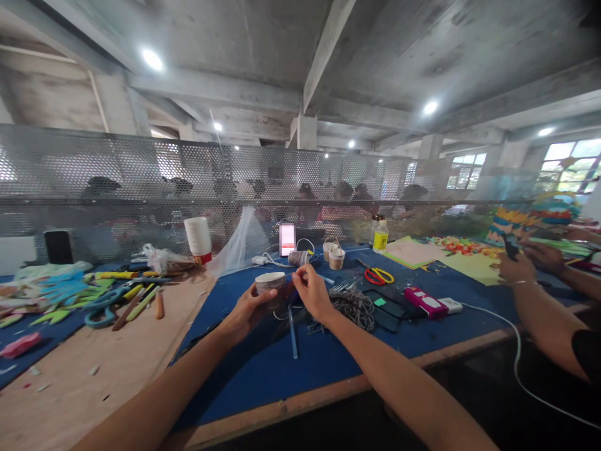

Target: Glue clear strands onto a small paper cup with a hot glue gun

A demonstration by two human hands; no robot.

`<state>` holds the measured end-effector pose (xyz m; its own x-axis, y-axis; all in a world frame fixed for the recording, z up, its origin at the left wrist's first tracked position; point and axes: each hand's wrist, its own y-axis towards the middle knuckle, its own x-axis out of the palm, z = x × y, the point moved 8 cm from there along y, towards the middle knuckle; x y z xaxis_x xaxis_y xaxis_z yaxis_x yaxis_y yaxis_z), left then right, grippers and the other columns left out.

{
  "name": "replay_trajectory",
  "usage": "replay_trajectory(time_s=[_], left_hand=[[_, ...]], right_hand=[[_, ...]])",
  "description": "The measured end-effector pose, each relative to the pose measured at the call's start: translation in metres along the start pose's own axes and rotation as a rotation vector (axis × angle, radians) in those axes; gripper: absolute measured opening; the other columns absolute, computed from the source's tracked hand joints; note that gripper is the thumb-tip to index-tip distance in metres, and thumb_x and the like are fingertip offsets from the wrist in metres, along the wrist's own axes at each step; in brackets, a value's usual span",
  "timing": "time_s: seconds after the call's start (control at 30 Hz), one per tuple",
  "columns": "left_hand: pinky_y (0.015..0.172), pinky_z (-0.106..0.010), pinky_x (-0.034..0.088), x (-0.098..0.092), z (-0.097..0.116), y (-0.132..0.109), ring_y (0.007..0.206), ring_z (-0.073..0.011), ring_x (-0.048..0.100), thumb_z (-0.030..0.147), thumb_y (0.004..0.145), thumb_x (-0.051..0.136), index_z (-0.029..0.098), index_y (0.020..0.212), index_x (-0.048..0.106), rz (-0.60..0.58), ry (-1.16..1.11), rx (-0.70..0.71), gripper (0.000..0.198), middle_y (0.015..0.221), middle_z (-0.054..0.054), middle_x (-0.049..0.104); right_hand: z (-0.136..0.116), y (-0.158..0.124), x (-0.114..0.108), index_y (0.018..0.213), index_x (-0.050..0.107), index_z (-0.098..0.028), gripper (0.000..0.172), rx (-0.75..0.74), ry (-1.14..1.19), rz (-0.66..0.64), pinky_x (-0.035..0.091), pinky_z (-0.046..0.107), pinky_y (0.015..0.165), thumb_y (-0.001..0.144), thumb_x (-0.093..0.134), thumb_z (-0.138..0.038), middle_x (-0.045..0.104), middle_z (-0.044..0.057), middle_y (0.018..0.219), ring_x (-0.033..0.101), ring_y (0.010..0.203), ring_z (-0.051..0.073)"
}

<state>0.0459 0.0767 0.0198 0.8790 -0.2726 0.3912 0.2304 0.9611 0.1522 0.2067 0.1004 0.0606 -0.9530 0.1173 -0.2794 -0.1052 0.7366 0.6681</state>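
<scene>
My left hand (246, 310) is wrapped around a small pale cylinder, a cup or spool (270, 284), held just above the blue table cover (323, 357). My right hand (310, 289) is closed in a pinch right beside it, gripping something thin that I cannot make out, perhaps a strand. A tangle of grey cord (353, 305) lies on the cover just right of my right hand. A thin light-blue stick (292, 332) lies below my hands.
Red-and-yellow scissors (378, 275), a pink box (425, 300) with white cable, small cups (336, 257), a yellow-labelled bottle (380, 238) and a white cup stack (198, 238) stand around. Tools and foam cut-outs (61, 297) lie left. A co-worker's arms (535, 294) reach in at right. A mesh screen (141, 175) runs behind.
</scene>
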Motion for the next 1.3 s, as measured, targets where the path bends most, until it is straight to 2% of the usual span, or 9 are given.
replay_trajectory(time_s=[0.17, 0.43, 0.87, 1.3], left_hand=[[0.110, -0.047, 0.048, 0.0047, 0.0032, -0.0017, 0.121, -0.0358, 0.069, 0.026, 0.076, 0.088, 0.015, 0.130, 0.069, -0.032, 0.008, 0.013, 0.058, 0.129, -0.017, 0.074], [0.111, -0.049, 0.048, -0.0009, -0.0003, -0.0002, 0.122, -0.0362, 0.069, 0.024, 0.075, 0.089, 0.016, 0.138, 0.064, -0.023, -0.010, 0.012, 0.068, 0.129, -0.017, 0.074], [0.114, -0.052, 0.044, 0.0015, 0.0009, -0.0029, 0.125, -0.0372, 0.067, 0.025, 0.077, 0.088, 0.016, 0.143, 0.059, -0.027, 0.003, 0.008, 0.073, 0.131, -0.017, 0.074], [0.109, -0.049, 0.050, 0.0006, -0.0011, -0.0016, 0.123, -0.0377, 0.068, 0.024, 0.076, 0.088, 0.016, 0.142, 0.062, -0.014, 0.000, -0.007, 0.071, 0.132, -0.018, 0.073]], right_hand=[[0.0001, 0.0006, -0.0010, 0.089, 0.051, -0.024, 0.021, 0.009, -0.003, 0.004, 0.047, 0.027, 0.062, 0.096, 0.051, -0.045, 0.064, 0.000, 0.071, 0.065, 0.063, 0.018], [0.0018, 0.0012, -0.0006, 0.089, 0.052, -0.024, 0.020, 0.011, -0.006, 0.001, 0.049, 0.027, 0.064, 0.095, 0.052, -0.043, 0.065, -0.001, 0.072, 0.066, 0.064, 0.018], [0.0001, 0.0016, -0.0025, 0.086, 0.053, -0.024, 0.019, 0.025, -0.005, 0.002, 0.050, 0.027, 0.065, 0.093, 0.054, -0.041, 0.066, 0.000, 0.073, 0.067, 0.066, 0.018], [0.0055, 0.0030, -0.0003, 0.083, 0.054, -0.024, 0.018, 0.056, 0.031, -0.018, 0.053, 0.028, 0.067, 0.090, 0.057, -0.040, 0.068, 0.001, 0.075, 0.068, 0.069, 0.019]])
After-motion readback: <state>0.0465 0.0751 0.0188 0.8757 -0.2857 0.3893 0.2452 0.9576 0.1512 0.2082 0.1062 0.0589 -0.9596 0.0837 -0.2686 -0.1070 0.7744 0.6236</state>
